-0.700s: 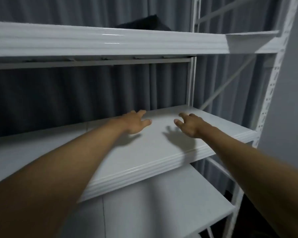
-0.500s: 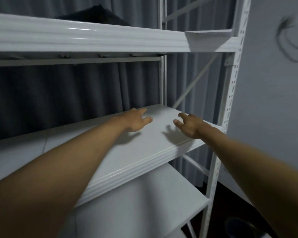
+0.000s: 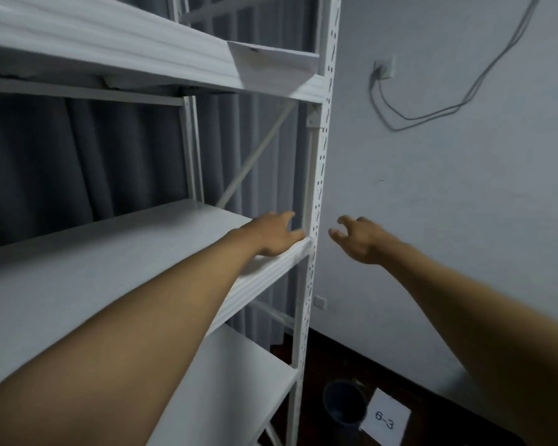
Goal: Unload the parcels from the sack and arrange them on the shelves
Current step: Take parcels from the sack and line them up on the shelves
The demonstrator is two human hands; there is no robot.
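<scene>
Swung right since half a second ago: left hand [image 3: 273, 235] now over the middle shelf's [image 3: 78, 268] front right corner, fingers spread loose, gripping nothing. Right hand [image 3: 360, 238] out past the upright post [image 3: 319, 175], fingers half curled, empty too. No parcels or sack in view. Bucket [image 3: 343, 405] and "6-3" card [image 3: 385, 421] down on the floor.

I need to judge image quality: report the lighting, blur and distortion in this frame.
Head view: dim, flat indoor light; the upper shelf edge smears with motion blur; the wide lens bends the upright post; the left hand and right hand look soft.
</scene>
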